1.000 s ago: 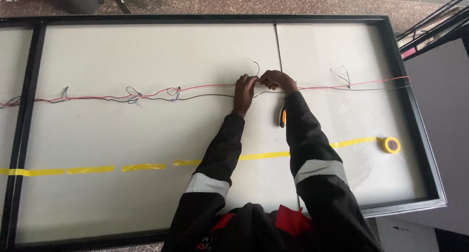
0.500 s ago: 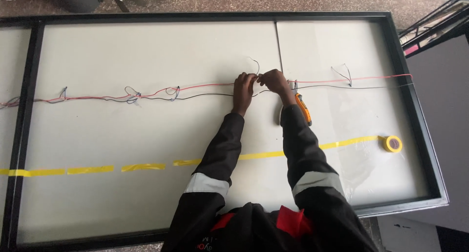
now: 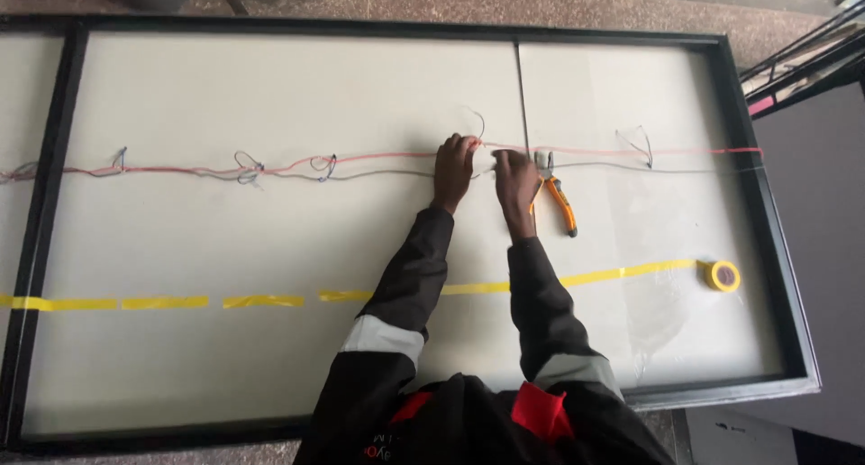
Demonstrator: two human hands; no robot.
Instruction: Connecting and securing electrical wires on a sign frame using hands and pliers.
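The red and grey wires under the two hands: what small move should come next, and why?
Probably finish twisting the joint between the fingers. Both hands, left hand and right hand, pinch the red wire and grey wire at one spot, and a loose wire end sticks up there. The orange-handled pliers lie unused beside the right hand, ready for trimming afterwards.

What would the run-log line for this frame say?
left hand: pinching red wire | right hand: on grey wire | pliers: lying beside right hand | tape roll: right on white panel
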